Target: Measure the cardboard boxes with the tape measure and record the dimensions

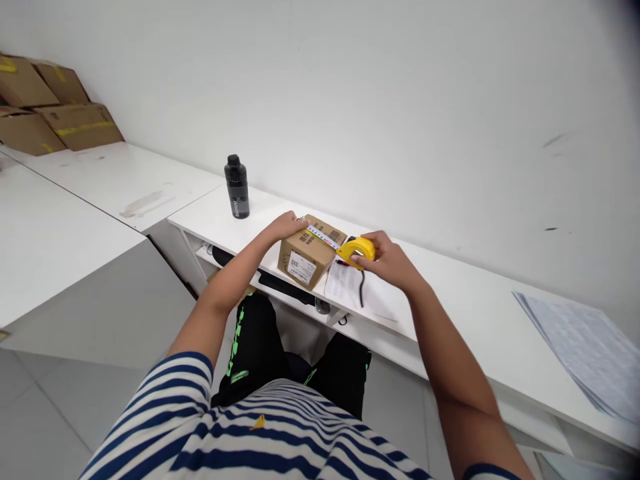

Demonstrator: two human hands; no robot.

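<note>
A small brown cardboard box (pixel 295 245) with a white label (pixel 301 267) on its near side sits on the white desk. Across its top lies the white blade (pixel 323 236) of a tape measure, pulled out from left to right. My left hand (pixel 289 225) is closed at the blade's free end, by the box's left top edge; its fingertips are partly hidden. Just off the box's right edge, my right hand (pixel 387 259) grips the yellow tape measure (pixel 361 251), whose black wrist strap (pixel 361 293) hangs down over a printed sheet (pixel 377 305).
A dark bottle (pixel 237 190) stands on the desk left of the box. Stacked papers (pixel 583 350) lie at the right. Larger cartons (pixel 75 125) are piled at the far left against the wall. Below the desktop, an open shelf (pixel 370 341) holds dark items.
</note>
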